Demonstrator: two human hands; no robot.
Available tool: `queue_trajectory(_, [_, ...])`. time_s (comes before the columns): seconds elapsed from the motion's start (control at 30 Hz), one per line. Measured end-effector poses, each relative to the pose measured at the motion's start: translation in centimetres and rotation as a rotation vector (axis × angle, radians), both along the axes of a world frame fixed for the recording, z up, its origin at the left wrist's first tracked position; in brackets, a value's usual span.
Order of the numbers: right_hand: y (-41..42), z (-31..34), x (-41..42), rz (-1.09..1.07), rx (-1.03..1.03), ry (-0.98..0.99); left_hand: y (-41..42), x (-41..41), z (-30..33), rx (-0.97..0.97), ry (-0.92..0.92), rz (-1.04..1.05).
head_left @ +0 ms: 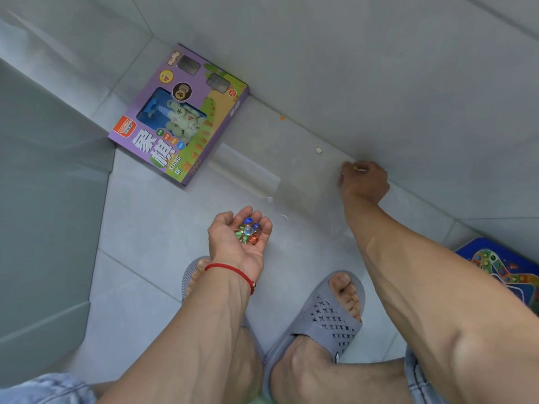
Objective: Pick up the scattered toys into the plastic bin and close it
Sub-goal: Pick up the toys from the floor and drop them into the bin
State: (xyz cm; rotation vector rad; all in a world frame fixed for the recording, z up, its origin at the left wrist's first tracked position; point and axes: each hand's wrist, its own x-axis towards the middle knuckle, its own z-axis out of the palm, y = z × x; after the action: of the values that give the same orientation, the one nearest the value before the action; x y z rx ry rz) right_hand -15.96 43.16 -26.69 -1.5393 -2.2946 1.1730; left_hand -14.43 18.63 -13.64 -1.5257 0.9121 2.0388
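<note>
Left hand (239,233), centre of frame, is palm up and cupped, fingers curled loosely around a small pile of glass marbles (248,230): blue, green, red, clear. Not clamped, just cradled.

Right hand (363,177) is out at right of centre, down at the seam where floor meets wall. Fingertips pinched together on something small and yellowish (355,169); too small to say what it is, likely another marble or game piece.

Handling, as I judge it: marbles are hard, smooth, dense for their size, and they roll. On this tile they'll skate away from a sloppy pinch, so take each from above with thumb and two fingers, trapping it against the wall edge where possible. Keep the left palm level and cupped, since a tilt dumps the lot. They look unlikely to break, but they'd bounce far if dropped.

More strays along the same seam, up and left of the right hand: a pale bit (318,151) and an orange bit (282,118).

Purple chess box (178,115), upper left, lies flat on the floor: light stiff card, grab by the long edges. Blue game board (501,272) at right edge is partly cut off.

Can't confirm the plastic bin in this view. The translucent shape on the left edge could be it, but I can't tell.
</note>
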Motion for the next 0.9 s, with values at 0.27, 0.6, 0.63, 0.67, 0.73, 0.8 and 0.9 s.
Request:
queue_trajectory(0.27, [-1.5, 4.1, 0.3, 0.309, 0.104, -0.213, 0.1, 0.2, 0.4, 0.008, 0.004, -0.027])
queue_trajectory(0.6, [-4.8, 8.7, 3.0, 0.130, -0.590, -0.080, -0.9, 0.8, 2.7, -0.042, 0.036, -0.087])
queue_trajectory(0.63, [-5.7, 10.1, 3.2, 0.125, -0.750, -0.005, -0.7, 0.7, 2.9, -0.045, 0.034, -0.101])
queue_trajectory(0.67, [-6.9, 11.8, 3.0, 0.150, -0.899, 0.060, -0.8, 0.7, 3.4, -0.049, 0.040, -0.109])
queue_trajectory(0.73, [-9.6, 16.1, 2.2, 0.317, -1.075, 0.124, -1.3, 0.7, 4.7, -0.029, 0.068, -0.104])
queue_trajectory(0.8, [-12.0, 21.0, 1.0, 0.634, -1.054, 0.092, -1.9, 0.5, 6.7, 0.023, 0.110, -0.068])
queue_trajectory(0.9, [-15.9, 28.1, -0.2, 1.143, -0.715, -0.040, -3.0, 0.1, 10.1, 0.134, 0.213, 0.005])
